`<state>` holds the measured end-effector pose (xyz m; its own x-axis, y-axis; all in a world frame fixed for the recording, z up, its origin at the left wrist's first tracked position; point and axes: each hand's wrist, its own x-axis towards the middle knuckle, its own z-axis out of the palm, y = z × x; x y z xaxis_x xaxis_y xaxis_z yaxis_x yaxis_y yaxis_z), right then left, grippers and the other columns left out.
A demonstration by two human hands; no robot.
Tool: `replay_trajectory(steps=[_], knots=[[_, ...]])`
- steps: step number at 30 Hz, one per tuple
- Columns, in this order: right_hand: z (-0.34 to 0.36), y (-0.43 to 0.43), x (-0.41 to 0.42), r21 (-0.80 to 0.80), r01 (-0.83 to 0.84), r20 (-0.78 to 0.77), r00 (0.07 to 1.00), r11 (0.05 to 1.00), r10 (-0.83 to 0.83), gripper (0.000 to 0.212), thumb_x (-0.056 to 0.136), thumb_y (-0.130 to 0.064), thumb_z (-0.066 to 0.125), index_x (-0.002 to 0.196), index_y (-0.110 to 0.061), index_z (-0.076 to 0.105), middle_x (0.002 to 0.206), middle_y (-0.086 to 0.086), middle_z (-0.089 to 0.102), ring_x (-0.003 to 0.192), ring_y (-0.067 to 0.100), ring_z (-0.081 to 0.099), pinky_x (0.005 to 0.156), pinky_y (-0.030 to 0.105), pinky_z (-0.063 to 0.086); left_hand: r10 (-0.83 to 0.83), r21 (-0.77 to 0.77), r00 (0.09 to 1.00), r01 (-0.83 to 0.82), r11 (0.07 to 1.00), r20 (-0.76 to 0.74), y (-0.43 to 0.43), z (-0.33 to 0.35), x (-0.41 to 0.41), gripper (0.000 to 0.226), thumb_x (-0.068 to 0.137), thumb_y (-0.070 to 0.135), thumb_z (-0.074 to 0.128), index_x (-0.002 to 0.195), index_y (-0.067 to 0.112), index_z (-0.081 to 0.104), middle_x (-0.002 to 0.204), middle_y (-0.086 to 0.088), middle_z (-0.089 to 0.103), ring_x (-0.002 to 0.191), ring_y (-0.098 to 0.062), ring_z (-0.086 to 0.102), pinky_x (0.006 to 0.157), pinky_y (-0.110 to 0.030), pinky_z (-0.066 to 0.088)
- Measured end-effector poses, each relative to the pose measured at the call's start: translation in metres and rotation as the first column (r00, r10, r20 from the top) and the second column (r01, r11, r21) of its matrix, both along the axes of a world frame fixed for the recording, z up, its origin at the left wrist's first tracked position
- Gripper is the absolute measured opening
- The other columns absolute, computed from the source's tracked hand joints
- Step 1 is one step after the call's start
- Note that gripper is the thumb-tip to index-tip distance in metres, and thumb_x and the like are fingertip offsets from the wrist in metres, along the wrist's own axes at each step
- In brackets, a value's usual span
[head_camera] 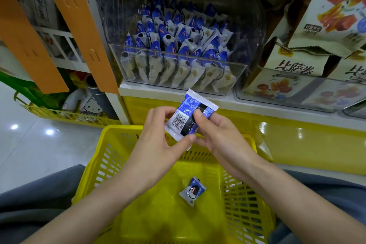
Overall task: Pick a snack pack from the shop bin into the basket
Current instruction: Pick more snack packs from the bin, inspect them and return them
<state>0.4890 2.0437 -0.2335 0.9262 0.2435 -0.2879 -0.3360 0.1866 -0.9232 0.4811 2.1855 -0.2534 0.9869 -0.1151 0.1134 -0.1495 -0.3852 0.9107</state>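
Transfer step: the snack pack (186,120), out of the shop bin (245,69) at 12 o'clock, is pinched by the left hand (158,136) and the right hand (216,136) above the far rim of the basket (122,128). Barcode side up, its long axis runs 7 to 1 o'clock. Next it likely needs lowering toward 6 o'clock and release.

"比萨卷", seemingly, on cream snack bags (297,69); barcode (179,121) on held pack (189,105)
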Motion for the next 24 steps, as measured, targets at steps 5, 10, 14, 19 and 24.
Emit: replay_trajectory(steps=[5,10,14,19,24], knots=[[-0.001,0.0,0.001,0.004,-0.072,0.034,0.997,0.997,0.072,0.033,0.098,-0.017,0.038,0.123,-0.002,0.054,0.119,0.013,0.064,0.109,0.019,0.062,0.091,0.031,0.052,-0.02,0.066,0.997,0.015,0.998,0.074,0.003,0.0,0.0,0.031,0.081,0.03,0.064,0.102,0.038,0.043,0.103,0.016,0.055,0.095,0.008,0.051,0.072,-0.005,0.038],[-0.005,-0.001,0.001,-0.175,-0.019,0.116,0.992,0.984,0.039,0.027,0.094,-0.011,0.048,0.12,-0.007,0.054,0.114,0.005,0.066,0.097,0.009,0.063,0.084,0.024,0.052,-0.073,0.166,0.997,0.068,0.984,0.02,0.007,0.001,0.0,0.029,0.087,0.042,0.037,0.11,0.031,0.05,0.087,0.018,0.059,0.085,0.008,0.053,0.065,-0.005,0.037],[-0.011,0.002,0.001,-0.291,0.034,0.17,0.985,0.956,0.017,0.026,0.09,-0.014,0.055,0.116,-0.013,0.052,0.104,-0.006,0.064,0.087,-0.004,0.061,0.082,0.018,0.052,-0.096,0.328,0.993,0.071,0.942,0.062,0.009,-0.002,-0.001,0.03,0.095,0.032,0.036,0.12,0.026,0.051,0.093,0.011,0.06,0.081,-0.003,0.054,0.067,-0.014,0.039],[-0.015,0.006,0.001,-0.266,0.008,0.149,0.988,0.964,0.033,0.02,0.09,-0.015,0.055,0.108,-0.021,0.05,0.102,-0.003,0.063,0.085,0.003,0.064,0.081,0.024,0.055,-0.113,0.388,0.984,0.051,0.92,0.141,0.01,-0.002,0.0,0.028,0.094,0.03,0.035,0.116,0.022,0.049,0.092,0.007,0.059,0.077,-0.009,0.054,0.063,-0.025,0.04],[-0.017,0.007,0.001,-0.281,-0.003,0.141,0.989,0.96,0.045,0.023,0.09,-0.015,0.056,0.111,-0.02,0.048,0.105,0.0,0.063,0.09,0.012,0.063,0.079,0.026,0.055,-0.097,0.362,0.991,0.058,0.93,0.093,0.012,-0.002,0.007,0.023,0.091,0.029,0.035,0.105,0.02,0.052,0.067,0.013,0.049,0.063,-0.005,0.05,0.053,-0.019,0.036]])
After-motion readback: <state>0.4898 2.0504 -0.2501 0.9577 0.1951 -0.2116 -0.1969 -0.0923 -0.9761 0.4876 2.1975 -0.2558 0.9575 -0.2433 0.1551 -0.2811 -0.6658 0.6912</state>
